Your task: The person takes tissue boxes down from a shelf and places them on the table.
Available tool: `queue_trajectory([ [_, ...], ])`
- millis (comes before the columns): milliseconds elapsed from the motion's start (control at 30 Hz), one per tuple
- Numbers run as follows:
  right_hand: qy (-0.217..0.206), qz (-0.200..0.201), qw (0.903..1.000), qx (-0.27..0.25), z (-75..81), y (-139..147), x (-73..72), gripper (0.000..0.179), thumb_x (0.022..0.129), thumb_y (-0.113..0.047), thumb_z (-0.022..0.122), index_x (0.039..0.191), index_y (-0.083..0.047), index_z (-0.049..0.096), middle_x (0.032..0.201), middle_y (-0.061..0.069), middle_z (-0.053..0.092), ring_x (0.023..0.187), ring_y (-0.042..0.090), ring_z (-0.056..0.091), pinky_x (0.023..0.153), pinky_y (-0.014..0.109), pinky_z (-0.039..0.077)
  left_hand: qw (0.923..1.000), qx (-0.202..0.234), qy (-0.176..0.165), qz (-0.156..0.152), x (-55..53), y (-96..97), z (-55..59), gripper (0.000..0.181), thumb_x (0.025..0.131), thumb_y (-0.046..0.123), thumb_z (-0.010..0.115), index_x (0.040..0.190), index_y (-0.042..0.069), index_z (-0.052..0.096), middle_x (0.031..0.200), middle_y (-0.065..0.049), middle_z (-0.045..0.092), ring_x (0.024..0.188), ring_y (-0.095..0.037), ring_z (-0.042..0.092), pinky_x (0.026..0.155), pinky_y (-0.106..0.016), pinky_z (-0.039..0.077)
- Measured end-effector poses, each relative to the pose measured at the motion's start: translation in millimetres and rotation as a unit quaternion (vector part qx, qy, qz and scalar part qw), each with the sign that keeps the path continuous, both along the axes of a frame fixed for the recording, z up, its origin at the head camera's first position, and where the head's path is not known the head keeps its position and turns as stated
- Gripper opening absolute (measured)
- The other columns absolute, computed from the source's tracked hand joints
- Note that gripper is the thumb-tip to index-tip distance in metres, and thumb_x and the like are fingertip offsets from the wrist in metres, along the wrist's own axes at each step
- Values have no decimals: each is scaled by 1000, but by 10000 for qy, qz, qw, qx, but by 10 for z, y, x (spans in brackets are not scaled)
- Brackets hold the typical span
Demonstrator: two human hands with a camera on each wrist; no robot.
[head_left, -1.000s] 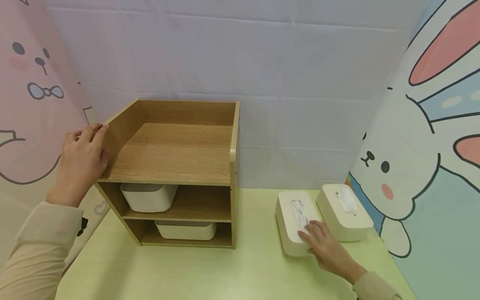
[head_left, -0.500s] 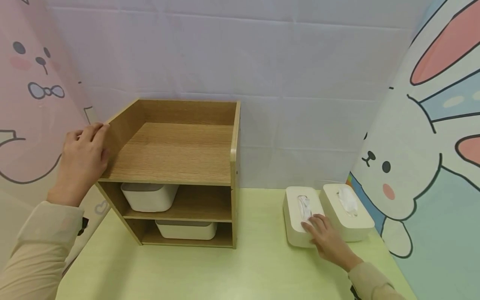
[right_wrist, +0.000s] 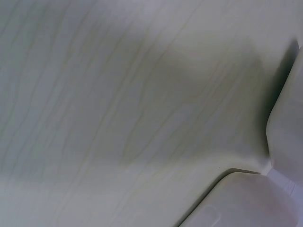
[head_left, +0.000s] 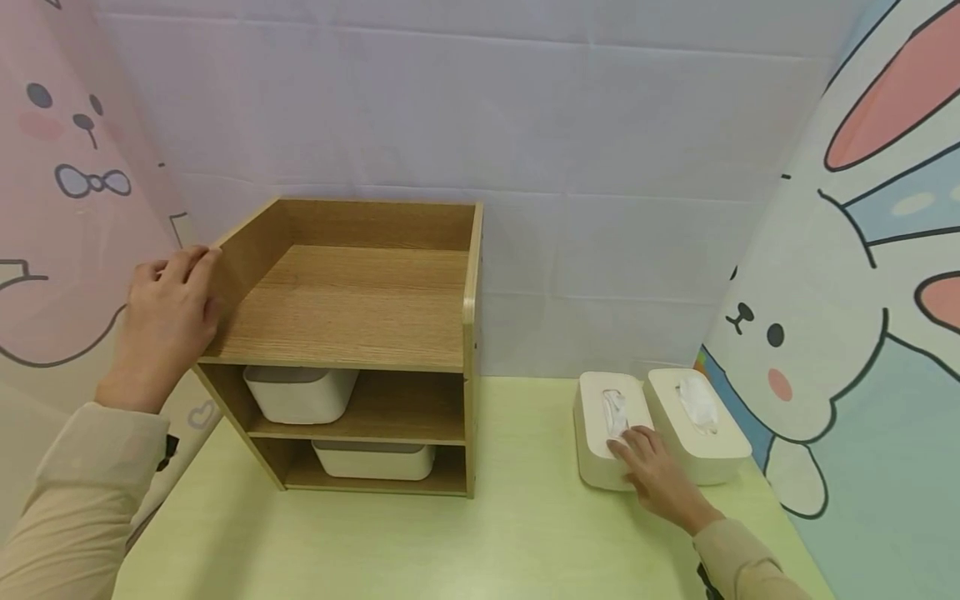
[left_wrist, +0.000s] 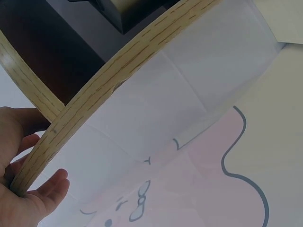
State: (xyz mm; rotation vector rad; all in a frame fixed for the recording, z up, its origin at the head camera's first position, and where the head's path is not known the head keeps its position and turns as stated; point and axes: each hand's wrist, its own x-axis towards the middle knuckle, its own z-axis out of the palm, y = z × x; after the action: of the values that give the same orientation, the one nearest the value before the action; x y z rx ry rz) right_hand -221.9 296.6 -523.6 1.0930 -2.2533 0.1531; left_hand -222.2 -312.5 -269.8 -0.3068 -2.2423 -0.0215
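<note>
My left hand [head_left: 168, 312] grips the left side panel of a wooden desktop shelf [head_left: 360, 308]. In the left wrist view, thumb and fingers lie on either side of the panel's edge [left_wrist: 80, 111]. My right hand [head_left: 663, 479] rests on the front right corner of a white tissue box [head_left: 597, 421], fingers on its lid with the fingertips beside the tissue slot. A second white tissue box [head_left: 723, 442] stands close along its right side, a tissue poking out. The right wrist view shows a box corner [right_wrist: 239, 201] and the table, but not the hand.
A white bin [head_left: 303, 400] sits on the shelf's middle level, at the left. Below it, another white bin [head_left: 375, 461] is on the bottom level. The shelf and boxes stand on a pale green table [head_left: 375, 550], with printed cloth walls around.
The left tissue box has slid back and to the right, up beside the other box, with my right hand moving along on it. My left hand stays on the shelf.
</note>
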Motion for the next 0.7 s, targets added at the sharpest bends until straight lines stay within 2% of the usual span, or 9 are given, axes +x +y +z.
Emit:
queue_trajectory([
  [233, -211, -218, 9994, -150, -30, 40, -60, 60, 55, 1, 76, 111, -2, 55, 104, 20, 55, 100, 37, 48, 85, 49, 42, 9999, -24, 42, -101, -28, 1, -5, 50, 71, -8, 59, 120, -8, 48, 114, -30, 51, 96, -50, 45, 86, -59, 34],
  [367, -164, -136, 9994, -259, -67, 69, -118, 63, 52, 3, 77, 111, -2, 56, 103, 19, 56, 99, 37, 48, 85, 48, 40, 9999, -11, 46, -121, -32, 1, -10, 50, 71, -8, 59, 120, -8, 48, 114, -30, 51, 97, -49, 46, 86, -59, 34],
  [500, -239, -102, 9994, -230, -71, 90, -160, 62, 52, 4, 77, 110, -3, 55, 103, 17, 55, 100, 36, 48, 87, 47, 38, 9999, 4, 76, -135, -38, -3, -8, 50, 70, -8, 59, 120, -8, 48, 114, -30, 51, 98, -49, 46, 86, -59, 34],
  [700, -236, -263, 9993, -132, -53, 111, -212, 61, 52, 3, 77, 109, -2, 56, 102, 16, 56, 99, 36, 49, 86, 48, 40, 9998, -38, 151, -143, -48, -10, -13, 51, 70, -8, 59, 120, -8, 49, 113, -30, 52, 98, -48, 46, 86, -58, 34],
])
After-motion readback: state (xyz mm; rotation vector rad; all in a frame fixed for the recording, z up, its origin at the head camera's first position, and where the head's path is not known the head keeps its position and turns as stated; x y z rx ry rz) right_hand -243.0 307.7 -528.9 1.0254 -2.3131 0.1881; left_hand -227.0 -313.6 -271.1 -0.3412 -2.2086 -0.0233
